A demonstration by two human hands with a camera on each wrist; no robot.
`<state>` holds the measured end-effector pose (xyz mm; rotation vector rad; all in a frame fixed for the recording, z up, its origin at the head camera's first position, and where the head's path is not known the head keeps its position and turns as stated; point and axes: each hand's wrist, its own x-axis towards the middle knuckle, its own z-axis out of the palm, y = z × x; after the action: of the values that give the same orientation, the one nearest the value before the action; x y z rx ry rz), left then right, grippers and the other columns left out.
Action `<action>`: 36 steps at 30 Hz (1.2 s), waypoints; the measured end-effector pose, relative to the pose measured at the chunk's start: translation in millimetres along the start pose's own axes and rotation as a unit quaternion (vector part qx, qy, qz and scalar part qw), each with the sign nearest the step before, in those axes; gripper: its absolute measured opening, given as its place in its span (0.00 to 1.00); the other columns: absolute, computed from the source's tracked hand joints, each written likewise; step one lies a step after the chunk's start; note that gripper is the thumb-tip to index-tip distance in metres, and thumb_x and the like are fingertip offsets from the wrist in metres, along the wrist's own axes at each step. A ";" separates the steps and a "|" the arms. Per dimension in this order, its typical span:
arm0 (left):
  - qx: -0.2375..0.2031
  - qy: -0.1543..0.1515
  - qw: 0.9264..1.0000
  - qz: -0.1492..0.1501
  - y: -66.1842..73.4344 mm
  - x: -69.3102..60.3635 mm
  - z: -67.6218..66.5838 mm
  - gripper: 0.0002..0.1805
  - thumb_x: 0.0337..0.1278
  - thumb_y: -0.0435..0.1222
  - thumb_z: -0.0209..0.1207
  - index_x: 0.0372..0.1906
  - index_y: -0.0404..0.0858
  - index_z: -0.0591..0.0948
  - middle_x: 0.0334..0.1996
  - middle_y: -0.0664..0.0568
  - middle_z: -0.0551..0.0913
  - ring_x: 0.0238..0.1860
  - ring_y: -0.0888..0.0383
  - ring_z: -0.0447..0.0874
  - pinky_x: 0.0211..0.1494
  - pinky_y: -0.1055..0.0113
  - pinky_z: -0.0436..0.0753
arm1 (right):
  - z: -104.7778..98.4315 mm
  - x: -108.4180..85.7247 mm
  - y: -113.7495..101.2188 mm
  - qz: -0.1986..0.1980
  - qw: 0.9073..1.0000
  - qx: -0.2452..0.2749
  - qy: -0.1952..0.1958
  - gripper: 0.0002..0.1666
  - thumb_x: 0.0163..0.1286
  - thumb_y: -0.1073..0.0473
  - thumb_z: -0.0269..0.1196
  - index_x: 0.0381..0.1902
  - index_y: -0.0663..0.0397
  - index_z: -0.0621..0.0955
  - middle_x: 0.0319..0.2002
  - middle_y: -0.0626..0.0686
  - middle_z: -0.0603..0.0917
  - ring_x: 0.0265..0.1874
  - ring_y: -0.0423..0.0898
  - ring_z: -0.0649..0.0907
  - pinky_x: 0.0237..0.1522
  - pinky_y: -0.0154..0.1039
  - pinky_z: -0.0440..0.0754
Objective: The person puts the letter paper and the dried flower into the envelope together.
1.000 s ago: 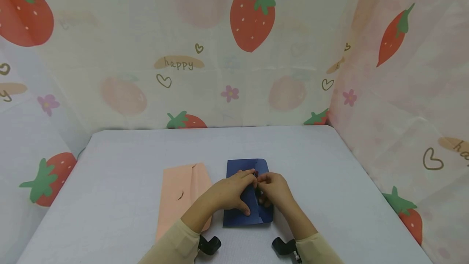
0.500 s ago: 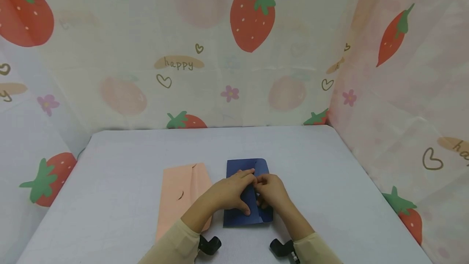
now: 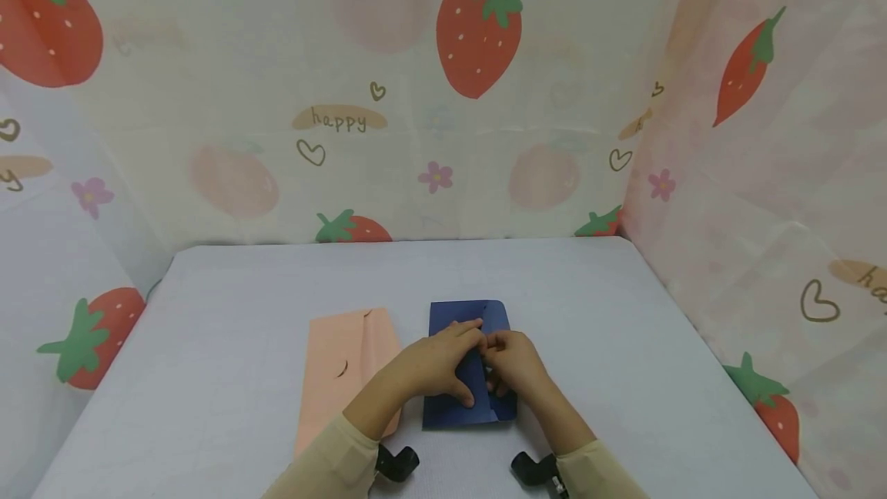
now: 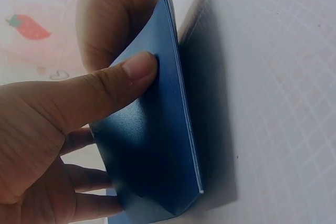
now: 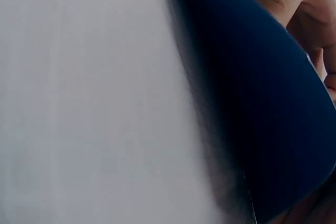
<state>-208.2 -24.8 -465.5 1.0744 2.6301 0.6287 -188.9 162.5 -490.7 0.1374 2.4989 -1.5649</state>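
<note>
A blue paper envelope lies upright on the white table, its rounded flap unfolded to the right. My left hand holds the pocket, with the thumb pressed on its front in the left wrist view and the other fingers reaching past its edge. My right hand has its fingers curled at the opening beside the left fingertips, where it pinches the envelope's edge. Whatever lies inside the pocket is hidden. In the right wrist view the blue flap stands raised and covers part of a hand.
Left of the blue envelope lies a pink envelope, partly under the left forearm. Black camera mounts sit at both wrists. A strawberry-print curtain stands behind the white table and along its sides.
A small dark red item seen at the right fingertips one second ago is out of sight now. The right hand has shifted slightly at the opening; the left hand keeps its place.
</note>
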 end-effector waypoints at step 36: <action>-0.010 0.003 1.000 -0.003 0.3 -0.1 0.8 0.37 0.40 0.51 0.81 0.56 0.55 0.73 0.81 0.52 0.58 0.78 0.37 0.58 0.69 0.39 0.73 | 0.5 2.9 6.9 -0.049 0.997 -0.035 -0.038 0.04 0.67 0.67 0.59 0.37 0.60 0.81 0.20 0.53 0.80 0.11 0.45 0.80 0.11 0.37 0.77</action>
<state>-207.6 -24.5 -466.1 1.0611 2.6242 0.6568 -190.4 165.0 -497.6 -0.0537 2.5315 -1.4865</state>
